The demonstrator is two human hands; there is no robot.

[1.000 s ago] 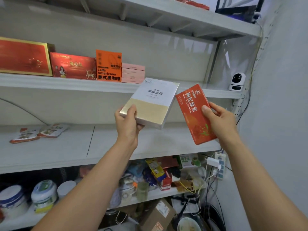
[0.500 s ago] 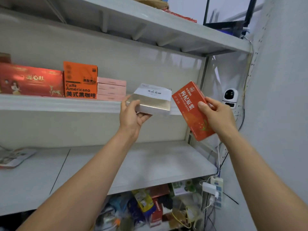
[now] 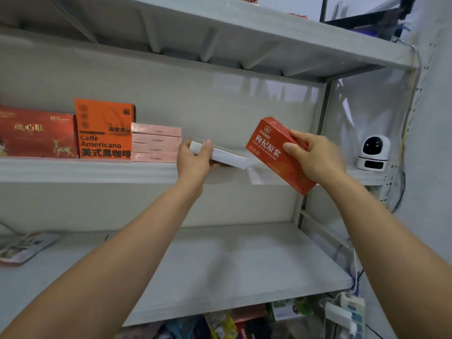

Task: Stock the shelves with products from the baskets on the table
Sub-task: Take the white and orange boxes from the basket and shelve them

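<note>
Packets (image 3: pixel 220 324) lie under the lower shelf (image 3: pixel 232 265), a power strip (image 3: pixel 352 311) at their right; one flat packet (image 3: pixel 22 248) lies on that shelf's far left. The left hand (image 3: pixel 195 160) grips one white box (image 3: pixel 220 156) flat at the upper shelf (image 3: pixel 85 170) edge, just right of four stacked pink boxes (image 3: pixel 156 143). The right hand (image 3: pixel 315 157) grips one red box (image 3: pixel 276 155), tilted, in the air. Further left stand one orange coffee box (image 3: pixel 105 128) and one red carton (image 3: pixel 36 133); a camera (image 3: pixel 373 152) sits at the shelf's right end
</note>
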